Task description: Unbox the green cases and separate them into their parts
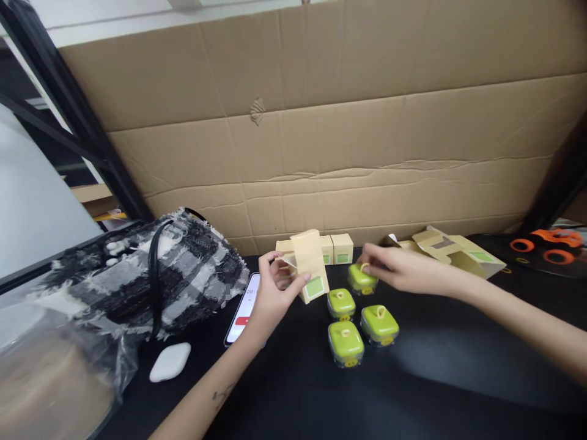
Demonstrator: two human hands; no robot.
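Note:
My left hand (279, 287) is closed round a small cream cardboard box (312, 263) with a green label and its top flap raised. My right hand (386, 266) pinches the yellow loop on the lid of a small green-lidded container (360, 280); whether that container is lifted off the table I cannot tell. Nearer to me stand three more such containers with clear bases: one (341, 304) at the left, one (380, 324) at the right and one (345, 342) in front.
Closed small boxes (342, 249) stand against the cardboard wall (321, 140). Opened cartons (458, 250) lie at right, near an orange-wheeled object (550, 244). On the left are a phone (243, 308), a white case (170, 362), a checked bag (192, 269) and a plastic-wrapped bundle (55, 373).

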